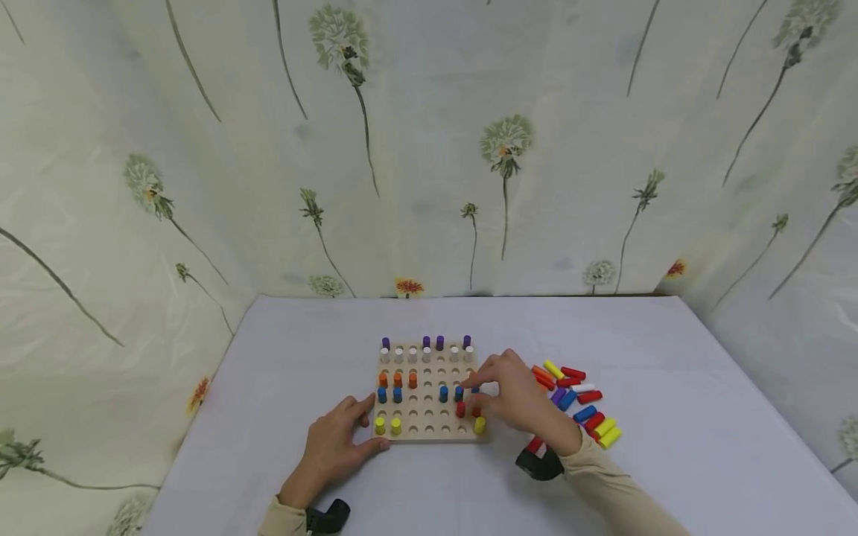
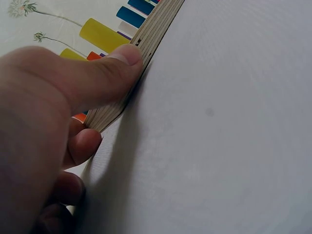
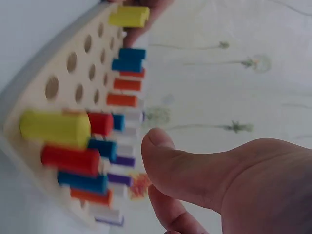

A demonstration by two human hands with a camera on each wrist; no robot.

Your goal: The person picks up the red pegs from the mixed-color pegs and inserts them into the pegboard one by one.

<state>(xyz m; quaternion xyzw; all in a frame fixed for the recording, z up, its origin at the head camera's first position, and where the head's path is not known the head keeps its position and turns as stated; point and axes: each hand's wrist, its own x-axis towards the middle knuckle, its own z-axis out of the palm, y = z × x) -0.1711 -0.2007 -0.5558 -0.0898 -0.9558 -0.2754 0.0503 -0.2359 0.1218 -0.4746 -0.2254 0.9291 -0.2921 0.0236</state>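
Observation:
A wooden pegboard with rows of holes carries upright coloured pegs. My left hand holds its front left corner; in the left wrist view the thumb presses the board's layered edge and the fingers lie around the other side. Over the board's right side is my right hand, its index fingertip near a blue peg and the red peg. No peg shows between the thumb and fingers in the right wrist view. A yellow peg stands at the near corner there.
Loose pegs of several colours lie to the right of the board, among them a yellow peg and a blue peg. A red peg lies beneath my right wrist. The white-covered table ends at a flower-patterned curtain.

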